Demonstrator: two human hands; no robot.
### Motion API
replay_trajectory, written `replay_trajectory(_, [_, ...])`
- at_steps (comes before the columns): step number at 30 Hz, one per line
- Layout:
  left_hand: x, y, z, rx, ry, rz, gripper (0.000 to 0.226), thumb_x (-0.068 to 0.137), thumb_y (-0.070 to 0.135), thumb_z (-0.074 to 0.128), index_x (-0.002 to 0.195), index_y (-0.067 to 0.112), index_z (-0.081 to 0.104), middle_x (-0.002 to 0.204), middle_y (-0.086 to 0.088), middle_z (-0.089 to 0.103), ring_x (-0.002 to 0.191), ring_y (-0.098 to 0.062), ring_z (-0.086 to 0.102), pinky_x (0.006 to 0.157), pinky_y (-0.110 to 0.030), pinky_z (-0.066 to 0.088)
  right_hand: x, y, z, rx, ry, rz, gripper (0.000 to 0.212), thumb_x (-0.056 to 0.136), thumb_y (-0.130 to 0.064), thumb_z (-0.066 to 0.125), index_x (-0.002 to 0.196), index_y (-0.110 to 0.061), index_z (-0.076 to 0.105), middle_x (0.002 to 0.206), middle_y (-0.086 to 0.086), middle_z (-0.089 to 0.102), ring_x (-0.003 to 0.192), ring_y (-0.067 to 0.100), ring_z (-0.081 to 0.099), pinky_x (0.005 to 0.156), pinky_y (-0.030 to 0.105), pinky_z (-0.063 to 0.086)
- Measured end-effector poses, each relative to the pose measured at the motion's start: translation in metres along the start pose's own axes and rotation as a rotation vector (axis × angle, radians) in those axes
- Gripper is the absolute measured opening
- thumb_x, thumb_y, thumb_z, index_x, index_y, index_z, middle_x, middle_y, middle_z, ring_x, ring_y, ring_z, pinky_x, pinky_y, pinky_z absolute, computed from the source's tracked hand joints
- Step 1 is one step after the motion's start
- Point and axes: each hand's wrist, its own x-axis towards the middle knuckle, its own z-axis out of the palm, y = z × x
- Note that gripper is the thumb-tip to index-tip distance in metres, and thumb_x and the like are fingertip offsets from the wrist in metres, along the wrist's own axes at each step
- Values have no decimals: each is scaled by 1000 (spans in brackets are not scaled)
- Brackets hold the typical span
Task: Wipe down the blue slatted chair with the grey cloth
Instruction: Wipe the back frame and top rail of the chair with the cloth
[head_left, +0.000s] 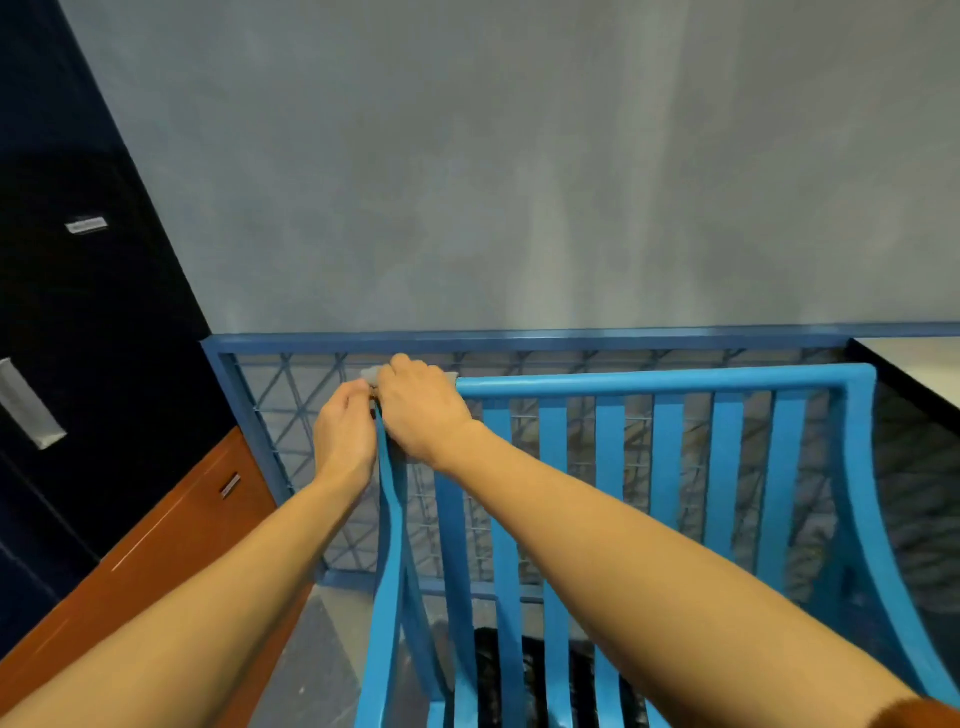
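The blue slatted chair (670, 387) fills the lower right, its backrest facing me with several upright slats. At its top left corner my right hand (423, 410) is curled over the grey cloth (370, 373), of which only small patches peek out above the knuckles. My left hand (345, 434) lies against the outer side of the same corner post, its fingertips meeting the cloth; whether it pinches the cloth or the post is hidden.
A blue metal railing (467, 340) with wire mesh runs right behind the chair. An orange cabinet (171, 545) and a dark panel (78, 312) stand at the left. A grey wall rises beyond, and a pale tabletop corner (919, 358) shows at the right.
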Motion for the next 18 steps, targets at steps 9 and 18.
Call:
replay_trajectory(9, [1,9,-20,459,-136,478,34,105,29,36,114,13,64,116,-3,62,101,-11,51,84,-23,34,-18,21,19,-2,119,-25,58,91,-21,54,144,-13,33,115,8,54,100,27,55,84,40,42])
replay_trajectory(18, [-12,-4,8,841,-231,582,62,101,56,15,149,23,34,156,3,32,147,-21,20,116,-50,25,-37,52,12,56,164,125,28,103,-29,34,113,-13,54,108,8,60,97,28,59,83,42,42])
